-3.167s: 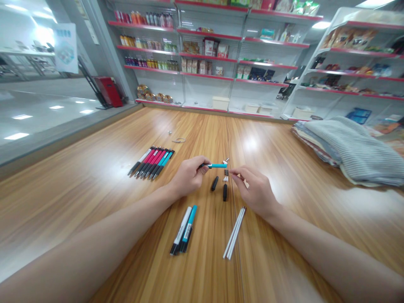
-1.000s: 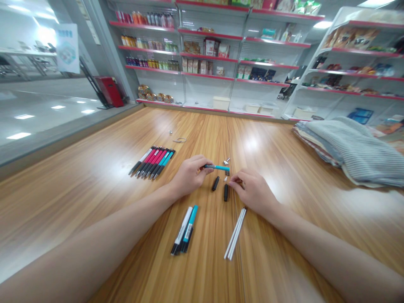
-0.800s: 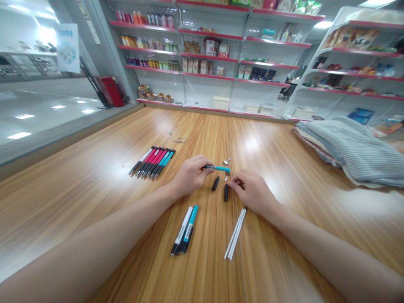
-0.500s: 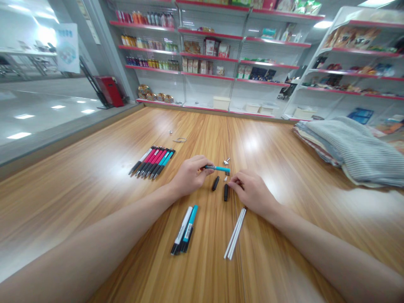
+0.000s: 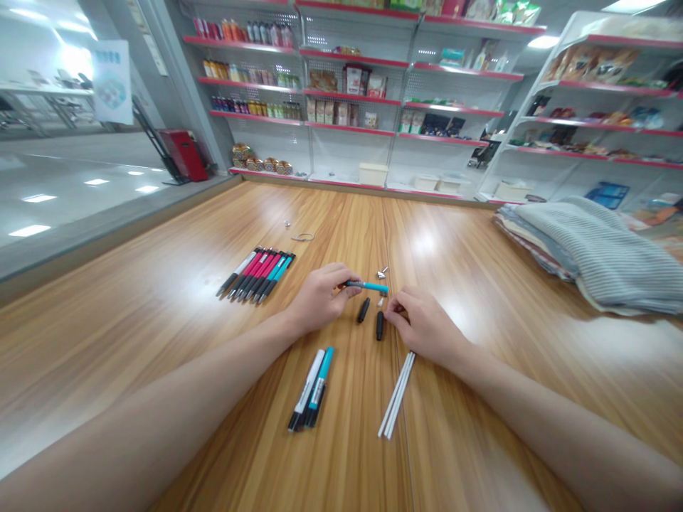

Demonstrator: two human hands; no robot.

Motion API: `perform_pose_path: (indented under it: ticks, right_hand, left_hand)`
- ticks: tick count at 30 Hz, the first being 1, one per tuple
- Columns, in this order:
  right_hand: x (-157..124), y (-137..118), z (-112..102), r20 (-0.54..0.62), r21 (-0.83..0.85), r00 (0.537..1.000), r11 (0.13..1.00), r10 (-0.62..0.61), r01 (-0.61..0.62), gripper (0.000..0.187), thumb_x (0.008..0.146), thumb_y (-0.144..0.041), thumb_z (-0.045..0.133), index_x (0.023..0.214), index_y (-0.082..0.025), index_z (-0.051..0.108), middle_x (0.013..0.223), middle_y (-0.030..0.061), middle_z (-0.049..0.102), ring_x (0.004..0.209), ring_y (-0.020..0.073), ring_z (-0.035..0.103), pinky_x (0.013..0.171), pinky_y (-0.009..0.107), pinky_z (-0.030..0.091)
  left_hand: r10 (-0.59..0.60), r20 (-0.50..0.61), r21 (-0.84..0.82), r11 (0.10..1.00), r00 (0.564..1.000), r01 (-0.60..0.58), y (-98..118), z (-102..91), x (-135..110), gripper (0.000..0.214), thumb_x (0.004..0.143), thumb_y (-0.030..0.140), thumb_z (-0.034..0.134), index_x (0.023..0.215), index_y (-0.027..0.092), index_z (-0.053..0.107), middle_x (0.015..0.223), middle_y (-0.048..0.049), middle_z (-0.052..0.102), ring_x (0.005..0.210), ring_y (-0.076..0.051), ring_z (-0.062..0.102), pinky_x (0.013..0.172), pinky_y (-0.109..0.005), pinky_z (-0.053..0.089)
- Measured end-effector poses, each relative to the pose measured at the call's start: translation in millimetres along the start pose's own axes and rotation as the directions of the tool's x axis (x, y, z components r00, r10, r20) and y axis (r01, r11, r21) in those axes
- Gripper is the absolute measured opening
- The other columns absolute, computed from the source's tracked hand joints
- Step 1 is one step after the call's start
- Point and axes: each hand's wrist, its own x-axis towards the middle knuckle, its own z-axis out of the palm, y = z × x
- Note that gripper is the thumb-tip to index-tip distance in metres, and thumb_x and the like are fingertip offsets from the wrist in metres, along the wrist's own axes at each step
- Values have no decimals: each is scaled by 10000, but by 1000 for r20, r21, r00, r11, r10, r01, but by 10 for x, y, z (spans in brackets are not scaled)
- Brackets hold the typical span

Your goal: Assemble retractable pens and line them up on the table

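Observation:
My left hand [image 5: 324, 295] is closed round a blue pen barrel [image 5: 373, 287], whose open-looking end points right. My right hand [image 5: 424, 320] is just beyond that end with thumb and fingertips pinched together; whatever they may hold is too small to make out. Between the hands lie two black pen grips [image 5: 380, 326], a small white piece [image 5: 380, 301] and several little metal tips [image 5: 382, 272]. Below my right hand are white refills [image 5: 396, 395] side by side. White and blue pen barrels [image 5: 311, 388] with black ends rest nearer to me.
A row of assembled pens [image 5: 256, 274], white, red and blue, lies on the table [image 5: 213, 405] at the left. A thin ring [image 5: 304, 237] sits farther back. Folded cloths [image 5: 597, 252] are piled at the right. Stocked shelves [image 5: 349, 96] stand behind the table.
My right hand's fingertips have drawn closer together and shifted very slightly. The left hand keeps the blue barrel in the same place.

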Motion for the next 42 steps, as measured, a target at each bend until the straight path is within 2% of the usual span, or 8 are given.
perform_pose_path:
  ticks: [7,14,18,22,26,42]
  right_hand:
    - [5,8,-9,-18,2,1000,1000,0,0,107,862,-157,540,758,-184,540,813,47,582,799,181,550,716,293,412]
    - [6,-17,-52,-106,95,994,995,29,-19,92,868,-107,508,831,-188,533,802,26,608,763,168,564,688,281,411]
    - [0,-34,-51,-144,108,990,994,2,14,96,884,-118,493,884,-185,561,848,39,629,787,175,579,697,287,428]
    - [4,-26,-48,-161,84,986,995,-39,53,186,906,-117,449,1009,-179,591,925,63,636,856,193,586,737,307,446]
    - [3,-22,-66,-180,84,982,994,-58,74,202,922,-136,426,959,-180,619,898,73,621,879,203,586,773,322,458]
    - [-15,-95,-122,-375,181,926,976,-45,121,68,883,-214,589,916,-213,648,842,20,680,774,156,612,735,299,497]
  left_hand:
    - [16,-5,-8,1000,1000,-17,-14,6,2,102,871,168,548,886,155,649,839,-50,627,820,-153,570,751,-280,447]
    - [1,12,1,1000,1000,-1,-12,6,1,104,873,173,549,892,151,649,837,-49,622,819,-152,566,749,-279,441]
    - [1,15,2,1000,1000,-1,-14,2,1,103,873,170,547,888,152,648,838,-47,621,818,-150,564,745,-275,437]
    - [10,13,0,1000,1000,-10,-12,-3,0,113,877,170,539,895,154,649,837,-46,621,815,-148,564,739,-272,438]
    - [17,6,-6,1000,1000,-17,-16,4,-2,113,875,170,539,894,154,649,843,-51,625,824,-153,569,748,-278,444]
    - [12,2,-10,1000,1000,-12,-10,10,-3,132,869,197,567,900,158,689,844,-62,646,826,-159,584,757,-286,460]
